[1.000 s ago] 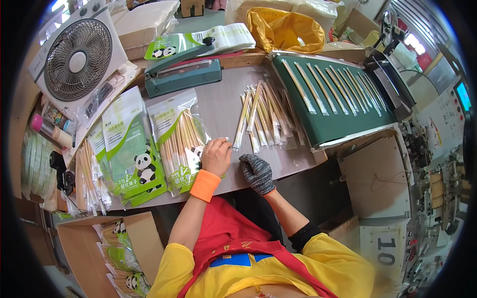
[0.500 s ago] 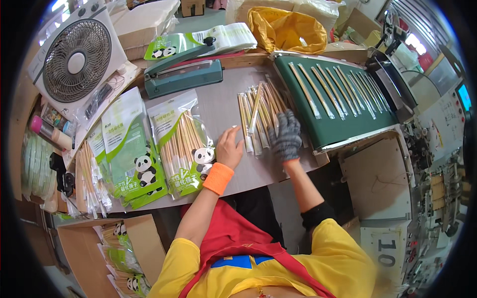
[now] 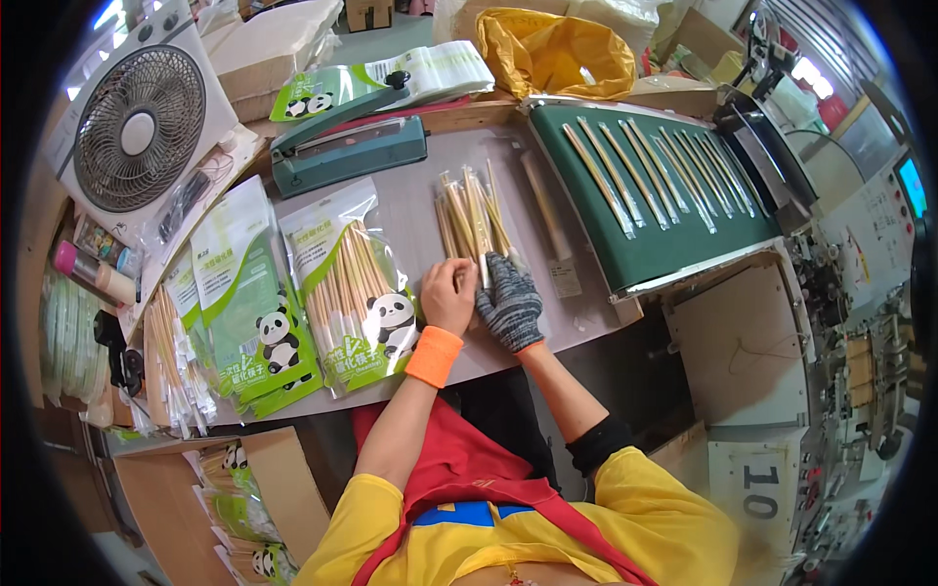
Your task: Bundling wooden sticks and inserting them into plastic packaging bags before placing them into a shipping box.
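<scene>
A bunch of clear-wrapped chopsticks (image 3: 471,210) stands out from between my two hands, over the middle of the table. My bare left hand (image 3: 448,296), below an orange wristband, is closed at the left side of the bunch's lower end. Around the right side, my right hand (image 3: 511,305) in a grey knitted glove is curled against it. The lower tips are partly hidden by my fingers. Apart from the bunch, a wrapped pair of chopsticks (image 3: 546,205) lies close to the green conveyor belt (image 3: 586,239).
Left of my hands lies a panda-printed bag filled with chopsticks (image 3: 337,283), beside flatter green bags (image 3: 234,264). A teal bag sealer (image 3: 352,156) stands behind. More wrapped chopsticks rest on the belt. A fan (image 3: 137,132) is at far left, a carton (image 3: 166,498) below the table.
My right hand has moved left, toward my left hand. The chopsticks that lay spread out are gathered into a tighter bunch between both hands, and one wrapped pair stays behind.
</scene>
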